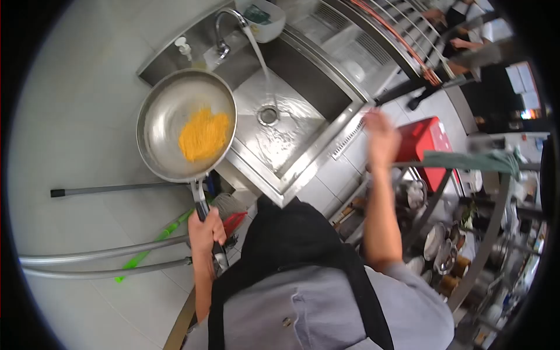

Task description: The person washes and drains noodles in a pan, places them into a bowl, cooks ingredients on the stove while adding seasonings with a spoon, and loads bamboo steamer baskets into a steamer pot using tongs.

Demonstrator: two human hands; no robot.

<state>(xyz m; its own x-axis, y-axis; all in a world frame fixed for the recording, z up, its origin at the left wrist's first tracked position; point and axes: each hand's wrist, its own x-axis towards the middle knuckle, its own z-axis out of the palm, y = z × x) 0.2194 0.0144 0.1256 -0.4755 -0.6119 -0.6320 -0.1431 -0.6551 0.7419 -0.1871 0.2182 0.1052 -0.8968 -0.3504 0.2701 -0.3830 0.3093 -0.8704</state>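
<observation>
A round metal pan [160, 119] is held out by its dark handle, my left hand [207, 229] wrapped round it. Inside the pan lies a clump of yellow-orange food [204, 135], nearer its right side. The pan is beside the left edge of a steel sink [291, 131], where water runs from a curved tap [223, 29] towards the drain. My right hand [382, 131] is raised to the right of the sink, away from the pan; its fingers are smeared by motion.
A soap dispenser [184, 46] and a white container [267, 20] stand by the tap. To the right are a red bin [424, 146], a metal rail with a green cloth [475, 161], and shelves of pots. Another person [461, 35] is at the upper right.
</observation>
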